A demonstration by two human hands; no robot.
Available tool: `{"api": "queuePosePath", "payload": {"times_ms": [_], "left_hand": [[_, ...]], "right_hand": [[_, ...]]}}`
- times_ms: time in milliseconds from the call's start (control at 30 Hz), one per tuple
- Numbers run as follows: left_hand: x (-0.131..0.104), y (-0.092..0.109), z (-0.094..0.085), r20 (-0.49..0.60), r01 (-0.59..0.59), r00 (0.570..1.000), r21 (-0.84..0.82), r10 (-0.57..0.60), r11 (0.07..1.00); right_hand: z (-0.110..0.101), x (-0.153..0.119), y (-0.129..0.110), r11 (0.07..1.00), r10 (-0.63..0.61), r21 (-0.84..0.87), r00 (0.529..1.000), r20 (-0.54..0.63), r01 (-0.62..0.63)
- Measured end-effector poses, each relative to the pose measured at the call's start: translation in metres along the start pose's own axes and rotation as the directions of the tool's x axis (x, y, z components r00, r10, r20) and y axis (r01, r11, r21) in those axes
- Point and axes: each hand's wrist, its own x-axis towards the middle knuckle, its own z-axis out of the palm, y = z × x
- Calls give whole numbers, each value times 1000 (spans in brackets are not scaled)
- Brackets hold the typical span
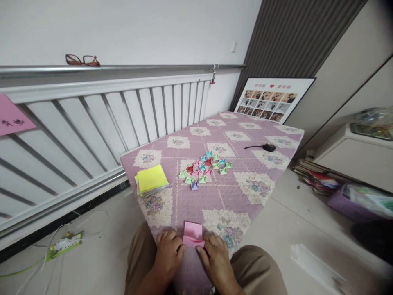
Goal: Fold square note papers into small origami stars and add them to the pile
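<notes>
A small pink sheet of paper [193,230] lies at the near edge of the table, its lower part folded up with the flap slightly raised. My left hand [169,249] has its fingers curled at the left end of the fold, gripping it. At the right end, my right hand [215,255] pinches the lower corner between thumb and fingers. Farther up the tablecloth sits a group of several small folded paper pieces [202,167] in green, blue, red and pink, plus a purple one [194,185]. Left of them is a stack of square paper [152,180], yellow on top.
The patterned tablecloth [211,196] covers a table beside a white radiator [159,110]. A black corded object [269,147] lies at the right. A photo board [273,100] stands at the far end. On the floor at left is a power strip [66,246] with cables.
</notes>
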Motion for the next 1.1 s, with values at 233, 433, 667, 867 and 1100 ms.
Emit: {"api": "queuePosePath", "payload": {"times_ms": [233,433,667,867,1100], "left_hand": [[14,13,-7,47,114,992,71,-117,991],[20,18,-12,87,143,984,145,-156,979],[22,20,-11,98,136,982,209,-159,968],[23,22,-13,91,129,984,236,-154,963],[20,20,-9,59,128,988,235,-145,964]], "right_hand": [[6,6,1,988,135,-65,990,-32,-137],[2,13,-2,975,170,-139,985,-21,-171],[-3,20,-6,965,218,-156,975,33,-211],[-5,23,-9,958,220,-199,974,47,-207],[-4,23,-8,955,212,-221,977,35,-199]]}}
